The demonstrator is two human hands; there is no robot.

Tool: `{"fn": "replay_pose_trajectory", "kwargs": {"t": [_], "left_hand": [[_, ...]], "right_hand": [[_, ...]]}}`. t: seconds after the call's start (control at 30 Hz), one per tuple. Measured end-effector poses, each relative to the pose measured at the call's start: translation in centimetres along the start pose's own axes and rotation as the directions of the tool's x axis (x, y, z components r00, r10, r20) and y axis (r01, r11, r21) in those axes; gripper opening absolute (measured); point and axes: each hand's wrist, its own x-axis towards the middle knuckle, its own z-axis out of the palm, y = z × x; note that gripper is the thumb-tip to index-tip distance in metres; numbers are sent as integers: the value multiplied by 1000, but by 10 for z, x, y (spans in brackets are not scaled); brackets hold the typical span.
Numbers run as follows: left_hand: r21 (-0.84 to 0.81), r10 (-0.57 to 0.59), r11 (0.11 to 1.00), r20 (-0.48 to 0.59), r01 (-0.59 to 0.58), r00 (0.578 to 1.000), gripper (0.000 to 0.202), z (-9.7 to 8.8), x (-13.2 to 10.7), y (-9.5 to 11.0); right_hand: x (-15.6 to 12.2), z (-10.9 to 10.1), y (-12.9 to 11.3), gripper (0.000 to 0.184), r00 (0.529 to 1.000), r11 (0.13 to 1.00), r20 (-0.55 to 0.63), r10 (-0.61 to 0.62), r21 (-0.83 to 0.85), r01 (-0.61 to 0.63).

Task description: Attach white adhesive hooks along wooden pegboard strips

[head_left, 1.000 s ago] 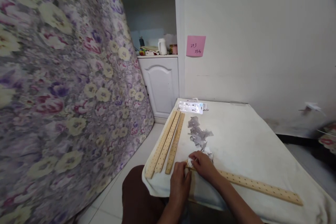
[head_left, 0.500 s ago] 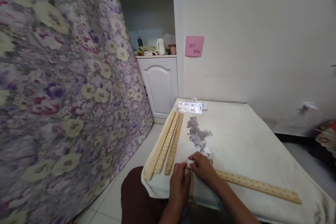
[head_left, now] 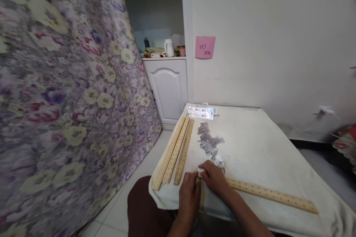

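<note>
My left hand (head_left: 189, 191) is closed at the near-left end of a perforated wooden strip (head_left: 272, 193), thumb and fingers pinched together. Fingers of my right hand (head_left: 215, 178) pinch a small white card-like piece (head_left: 200, 170) over that same end; its exact shape is too small to tell. The strip passes under my right hand and runs out along the table's front to the right. Just beyond my right hand lies a heap of small white pieces (head_left: 219, 160), partly covered by the hand. Behind it are scattered grey translucent scraps (head_left: 209, 141), perhaps small plastic bags.
Three more perforated wooden strips (head_left: 174, 161) lie side by side along the table's left edge. A clear packet with small metal items (head_left: 199, 112) lies at the back. White cloth (head_left: 258, 148) covers the table. A floral curtain (head_left: 69, 100) hangs at left, a white cabinet (head_left: 167, 92) behind.
The view has shifted very slightly. Both hands stay together at the strip's end, with only small finger movement around the white piece.
</note>
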Motion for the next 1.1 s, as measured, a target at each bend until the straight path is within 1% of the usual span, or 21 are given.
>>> {"fn": "replay_pose_trajectory", "kwargs": {"t": [0.23, 0.6, 0.83, 1.1], "left_hand": [[-3, -8, 1000, 1, 8, 1000, 27, 0, 0, 4], [52, 22, 998, -5, -22, 1000, 27, 5, 1, -3], [98, 40, 994, 3, -40, 999, 25, 8, 0, -5], [136, 35, 990, 16, -37, 999, 24, 7, 2, -2]], "right_hand": [[-3, -1, -2, 27, 1000, 1000, 10, 6, -11, -6], [-2, 1, 0, 27, 1000, 1000, 2, 5, -26, -5], [1, 1, -2, 27, 998, 998, 5, 55, -13, -55], [4, 0, 0, 25, 998, 998, 10, 62, 8, -62]]}}
